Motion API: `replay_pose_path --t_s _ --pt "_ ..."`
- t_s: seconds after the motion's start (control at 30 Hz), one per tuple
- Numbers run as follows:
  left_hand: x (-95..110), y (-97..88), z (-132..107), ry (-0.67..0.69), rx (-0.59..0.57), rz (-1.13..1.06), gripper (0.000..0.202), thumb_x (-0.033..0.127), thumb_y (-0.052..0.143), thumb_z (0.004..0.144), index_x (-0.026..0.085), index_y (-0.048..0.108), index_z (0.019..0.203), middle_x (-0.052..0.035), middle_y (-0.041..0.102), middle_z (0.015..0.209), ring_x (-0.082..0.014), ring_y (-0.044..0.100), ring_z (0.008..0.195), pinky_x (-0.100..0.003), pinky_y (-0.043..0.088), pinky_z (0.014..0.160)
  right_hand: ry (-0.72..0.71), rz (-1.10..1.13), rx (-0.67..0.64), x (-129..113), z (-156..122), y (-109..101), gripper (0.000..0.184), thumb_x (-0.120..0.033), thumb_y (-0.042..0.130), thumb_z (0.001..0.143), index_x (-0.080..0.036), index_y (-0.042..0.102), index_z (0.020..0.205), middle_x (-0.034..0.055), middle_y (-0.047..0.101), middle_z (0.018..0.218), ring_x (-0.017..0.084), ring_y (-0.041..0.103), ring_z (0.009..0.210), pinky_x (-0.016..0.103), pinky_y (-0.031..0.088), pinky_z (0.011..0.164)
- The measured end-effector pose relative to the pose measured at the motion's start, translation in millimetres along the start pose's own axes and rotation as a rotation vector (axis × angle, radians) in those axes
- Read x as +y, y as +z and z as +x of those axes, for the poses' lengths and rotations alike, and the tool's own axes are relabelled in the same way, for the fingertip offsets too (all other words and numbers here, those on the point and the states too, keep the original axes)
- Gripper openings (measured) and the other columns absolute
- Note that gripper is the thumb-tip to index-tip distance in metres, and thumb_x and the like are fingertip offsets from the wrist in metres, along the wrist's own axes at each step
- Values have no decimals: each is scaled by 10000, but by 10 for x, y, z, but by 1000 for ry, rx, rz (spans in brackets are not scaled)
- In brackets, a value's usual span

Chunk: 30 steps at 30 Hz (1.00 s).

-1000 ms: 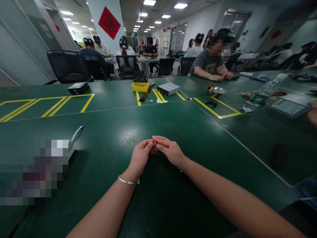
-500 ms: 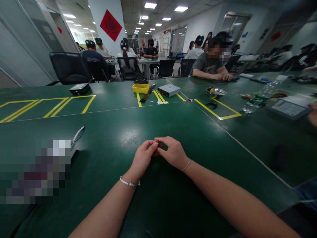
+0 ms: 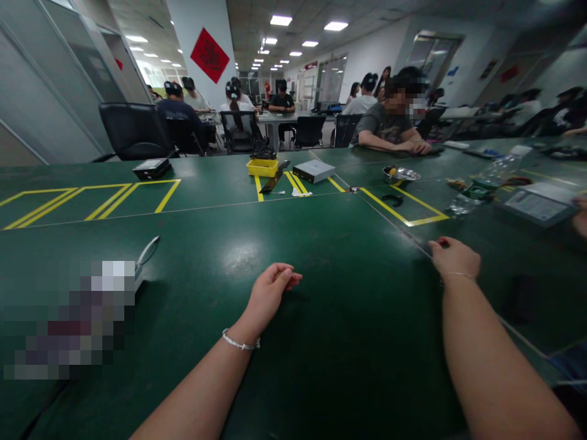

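Observation:
My left hand (image 3: 274,286) is closed low over the green table (image 3: 358,379), its thumb pressed against the curled fingers. Whatever it may hold is hidden. Well apart from it, my right hand (image 3: 456,256) is over the table seam at the right, with thumb and fingers bent together. Anything between those fingertips is too small or covered to make out. Beyond my right hand lie a yellow tape outline (image 3: 428,218) and a black curved piece (image 3: 392,200).
A metal bowl (image 3: 402,175) with small parts, a clear bottle (image 3: 477,186) and a grey box (image 3: 536,205) are at the right. Farther back are a yellow tray (image 3: 262,168) and a silver box-shaped unit (image 3: 313,171). A person (image 3: 394,116) sits across the table.
My hands were together around a small red-orange thing. My right hand has moved away to the right; my left hand stays near its place. The red-orange thing no longer shows.

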State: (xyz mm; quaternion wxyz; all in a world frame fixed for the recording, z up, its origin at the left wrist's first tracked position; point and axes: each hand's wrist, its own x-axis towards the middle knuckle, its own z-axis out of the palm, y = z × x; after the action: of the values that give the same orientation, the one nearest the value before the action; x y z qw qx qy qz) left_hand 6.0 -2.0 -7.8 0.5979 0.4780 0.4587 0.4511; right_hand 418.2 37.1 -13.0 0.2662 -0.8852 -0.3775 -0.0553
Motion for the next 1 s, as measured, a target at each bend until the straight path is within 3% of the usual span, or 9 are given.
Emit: replay_pose_path --t_s 0.13,0.27,0.4,0.57,0.67,0.73,0.83,0.93,1.0 --pt "-4 -8 3 1 -3 9 207 323 520 761 146 551 863 -70 672 806 -144 616 727 -291 460 705 153 19 19 223 9 122 271 -368 588 609 -169 656 780 255 527 928 389 438 959 508 298 664" --pt "12 2 -10 -4 19 26 201 321 512 764 151 556 862 -61 673 811 -139 612 731 -283 455 702 88 -12 81 32 -52 158 493 -386 559 650 -63 570 1023 328 449 1085 418 354 1072 550 256 776" --pt "40 14 -30 24 33 86 205 299 505 768 165 566 910 -67 664 919 -160 596 869 -302 435 783 -312 70 4 -601 -352 106 588 -360 480 736 -20 401 1209 271 443 1172 339 387 1110 494 275 891" --pt "30 3 -12 94 27 179 274 263 533 746 214 586 1010 -55 532 1211 -180 474 1113 -318 344 942 -917 310 -373 -1470 -1389 176 525 -399 408 801 -138 399 1256 136 407 1288 239 317 1208 414 222 1000" --pt "-2 -2 13 156 -1 164 267 231 526 743 202 594 999 -55 489 1259 -172 431 1160 -310 291 991 -1153 369 -620 -1688 -1901 253 567 -467 469 760 -195 416 1255 97 399 1309 257 284 1232 437 200 1007" --pt "-16 -6 20 166 -27 153 264 229 515 748 189 590 998 -65 487 1257 -170 446 1145 -309 298 988 -1233 370 -695 -1695 -1940 275 535 -475 480 754 -230 449 1229 77 445 1275 261 327 1206 443 229 988" --pt "-18 -11 11 133 -37 170 264 250 515 754 193 578 1004 -65 467 1271 -174 480 1101 -312 350 946 -1122 293 -549 -1551 -1543 233 411 -408 417 806 -208 530 1147 89 538 1165 236 445 1097 401 299 943" --pt "-20 -17 -1 112 -25 214 258 271 513 760 192 574 998 -65 485 1246 -172 518 1032 -316 378 909 -754 21 -239 -1259 -955 110 384 -322 413 798 -109 566 1078 164 562 1068 266 477 1014 415 329 884" --pt "-32 -24 -3 115 -18 247 270 289 507 765 186 570 1006 -67 551 1145 -168 541 969 -317 395 877 -508 -172 -106 -1016 -652 4 415 -314 433 770 -69 550 1085 208 533 1061 310 455 1008 433 343 828"
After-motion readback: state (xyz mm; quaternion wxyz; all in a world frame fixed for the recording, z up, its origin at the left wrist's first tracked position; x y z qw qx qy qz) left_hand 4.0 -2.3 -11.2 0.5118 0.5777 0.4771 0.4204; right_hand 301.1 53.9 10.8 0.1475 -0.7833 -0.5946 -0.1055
